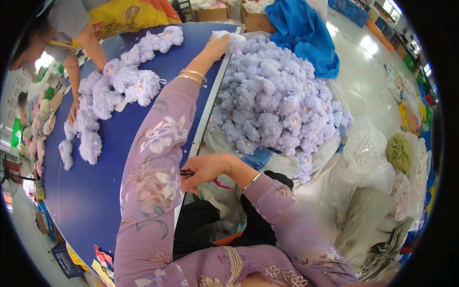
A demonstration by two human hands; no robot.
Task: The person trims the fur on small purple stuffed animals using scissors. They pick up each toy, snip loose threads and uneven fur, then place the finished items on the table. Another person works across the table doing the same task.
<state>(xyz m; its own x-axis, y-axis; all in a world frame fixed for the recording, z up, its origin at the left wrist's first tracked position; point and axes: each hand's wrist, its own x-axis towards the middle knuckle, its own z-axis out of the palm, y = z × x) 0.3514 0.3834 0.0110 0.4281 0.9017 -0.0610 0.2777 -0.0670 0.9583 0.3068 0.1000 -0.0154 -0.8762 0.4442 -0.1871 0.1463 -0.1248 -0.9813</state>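
Observation:
My left arm reaches across the table's edge to the far side, where my left hand [216,46] is closed on a fluffy lavender plush piece [236,44], beside the big plush pile [272,91]. Lower down, next to my left sleeve, my right hand [208,168] grips a small dark scissors-like tool [186,172], mostly hidden by fingers and sleeve. A red ribbon [223,184] hangs from below that hand. More lavender plush pieces [105,100] lie in a loose row on the blue table [91,201].
Across the table, a co-worker's hands [74,112] touch the row of plush. A blue plastic sheet [306,38] borders the pile at the back. Clear plastic bags [366,143] and a grey-green cloth sack [370,225] stand on the right. Cardboard boxes [258,19] are behind.

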